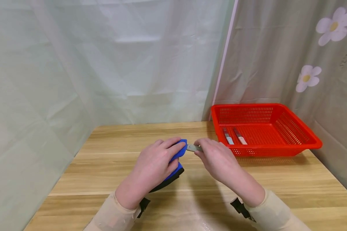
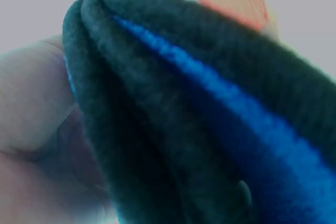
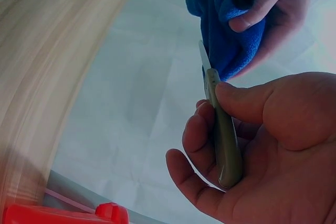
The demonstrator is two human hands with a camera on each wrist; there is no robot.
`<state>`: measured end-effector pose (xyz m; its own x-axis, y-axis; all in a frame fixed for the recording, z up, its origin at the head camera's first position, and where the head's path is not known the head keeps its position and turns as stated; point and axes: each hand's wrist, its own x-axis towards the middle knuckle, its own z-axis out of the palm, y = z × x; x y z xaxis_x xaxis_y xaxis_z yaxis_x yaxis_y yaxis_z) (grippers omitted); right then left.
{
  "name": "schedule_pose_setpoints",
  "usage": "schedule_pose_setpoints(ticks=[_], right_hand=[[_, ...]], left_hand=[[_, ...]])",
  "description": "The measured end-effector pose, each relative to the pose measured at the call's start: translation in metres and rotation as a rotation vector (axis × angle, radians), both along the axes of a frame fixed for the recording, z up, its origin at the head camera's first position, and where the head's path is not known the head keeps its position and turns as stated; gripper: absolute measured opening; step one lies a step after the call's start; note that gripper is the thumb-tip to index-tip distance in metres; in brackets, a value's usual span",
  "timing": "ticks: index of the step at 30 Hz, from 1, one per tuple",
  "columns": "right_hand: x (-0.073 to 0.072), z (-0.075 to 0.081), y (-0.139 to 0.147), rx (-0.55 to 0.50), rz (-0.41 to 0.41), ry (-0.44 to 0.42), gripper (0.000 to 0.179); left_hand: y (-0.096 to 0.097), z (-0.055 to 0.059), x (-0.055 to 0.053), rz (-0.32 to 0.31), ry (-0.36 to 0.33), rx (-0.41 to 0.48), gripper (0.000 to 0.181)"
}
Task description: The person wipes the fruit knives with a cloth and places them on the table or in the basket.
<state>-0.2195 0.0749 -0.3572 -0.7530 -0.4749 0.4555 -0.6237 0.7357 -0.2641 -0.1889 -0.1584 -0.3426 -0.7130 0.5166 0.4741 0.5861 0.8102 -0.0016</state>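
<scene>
My left hand (image 1: 154,160) grips a folded blue cloth (image 1: 181,151) with dark edging, wrapped about the blade of a small knife. In the right wrist view, a strip of pale blade (image 3: 204,56) shows beside the cloth (image 3: 226,40); the rest is hidden. My right hand (image 1: 219,158) holds the knife by its grey-green handle (image 3: 227,150), thumb along one side and fingers curled round the other. Thick dark and blue folds of the cloth (image 2: 152,103) fill most of the left wrist view. Both hands are above the wooden table, close together.
A red plastic basket (image 1: 277,152) stands at the right back of the table (image 1: 127,141). Inside, at its left end, lie a knife with a whitish handle (image 1: 229,140) and another with a pinkish handle (image 1: 242,140). Curtains (image 1: 150,64) hang behind the table and at both sides.
</scene>
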Motion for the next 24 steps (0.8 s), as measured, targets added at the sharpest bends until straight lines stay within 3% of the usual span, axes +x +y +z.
schedule_pose_setpoints(ticks=[7, 24], right_hand=[[0.000, 0.002, 0.002, -0.014, 0.000, -0.009, 0.026], [-0.001, 0.007, 0.005, -0.017, -0.031, -0.066, 0.025]], left_hand=[[-0.004, 0.001, -0.002, 0.011, 0.026, 0.020, 0.045], [-0.019, 0.004, -0.008, 0.069, -0.002, 0.037, 0.047]])
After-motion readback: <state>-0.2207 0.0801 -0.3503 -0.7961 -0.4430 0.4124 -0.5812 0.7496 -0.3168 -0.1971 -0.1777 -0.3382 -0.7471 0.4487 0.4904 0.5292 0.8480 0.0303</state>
